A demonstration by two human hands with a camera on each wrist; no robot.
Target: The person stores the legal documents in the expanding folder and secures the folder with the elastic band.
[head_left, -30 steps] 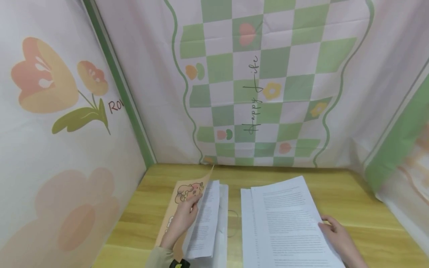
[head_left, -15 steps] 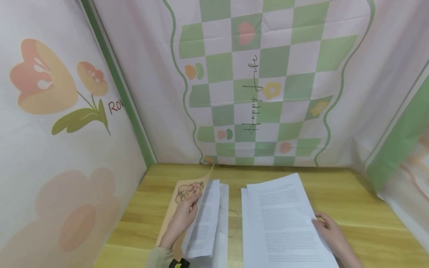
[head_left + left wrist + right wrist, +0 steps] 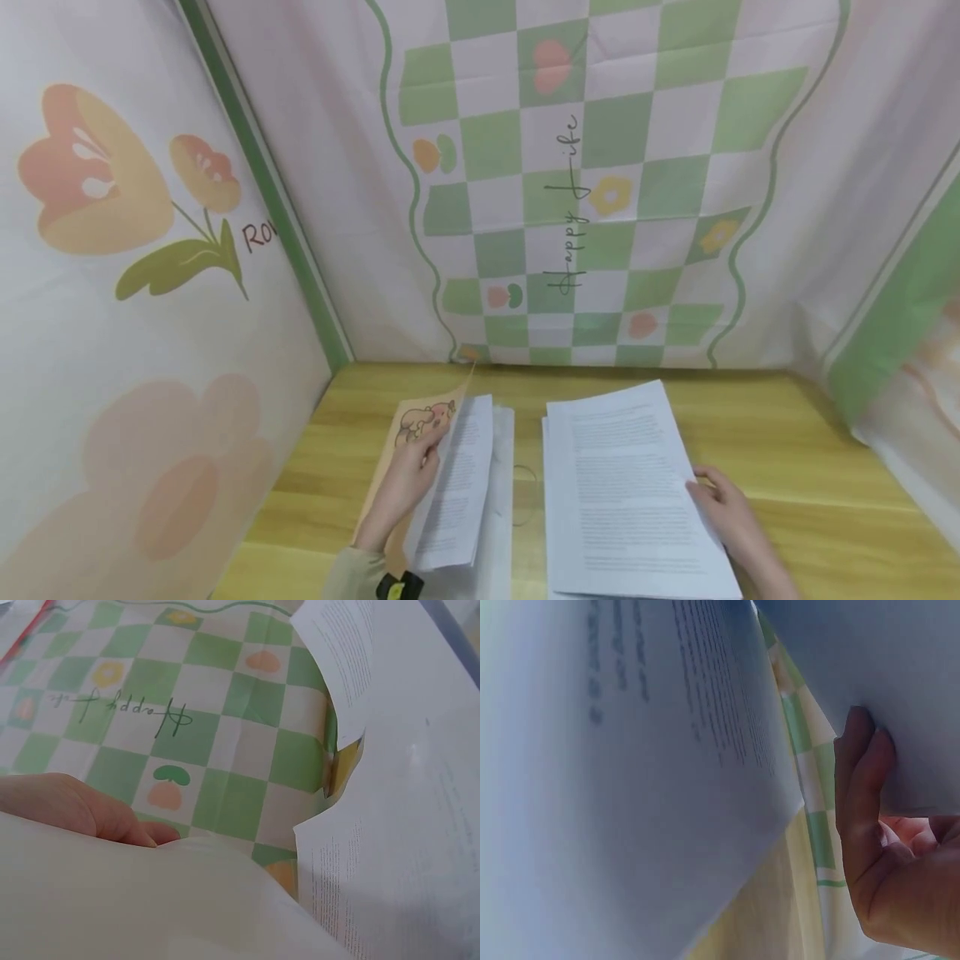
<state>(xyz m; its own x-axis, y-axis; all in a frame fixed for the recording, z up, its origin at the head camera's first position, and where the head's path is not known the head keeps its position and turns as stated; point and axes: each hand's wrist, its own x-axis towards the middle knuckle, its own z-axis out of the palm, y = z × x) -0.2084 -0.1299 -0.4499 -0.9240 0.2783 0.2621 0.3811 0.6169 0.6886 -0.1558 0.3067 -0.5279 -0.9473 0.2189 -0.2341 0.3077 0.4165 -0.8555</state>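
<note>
On the left of the table lies a folder with an orange cover (image 3: pixel 390 433) bearing cartoon animals, its cover tilted up. My left hand (image 3: pixel 408 475) grips this cover near its raised edge. In the left wrist view, part of the left hand (image 3: pixel 82 810) shows past a pale sheet. Printed pages (image 3: pixel 457 492) lie inside the folder. To the right, my right hand (image 3: pixel 723 508) pinches the right edge of a stack of printed sheets (image 3: pixel 626 500). In the right wrist view, fingers (image 3: pixel 866 780) lie against the back of a sheet (image 3: pixel 907 675).
Both paper piles lie on a wood-grain table (image 3: pixel 810 467). Between them shows a thin round outline (image 3: pixel 534 492). A green and white checked curtain (image 3: pixel 585 208) hangs at the table's back, and a flower-print panel (image 3: pixel 135 333) stands on the left.
My right hand has moved left with the upper sheets, which now cover more of those beneath. The left hand holds its place on the orange cover.
</note>
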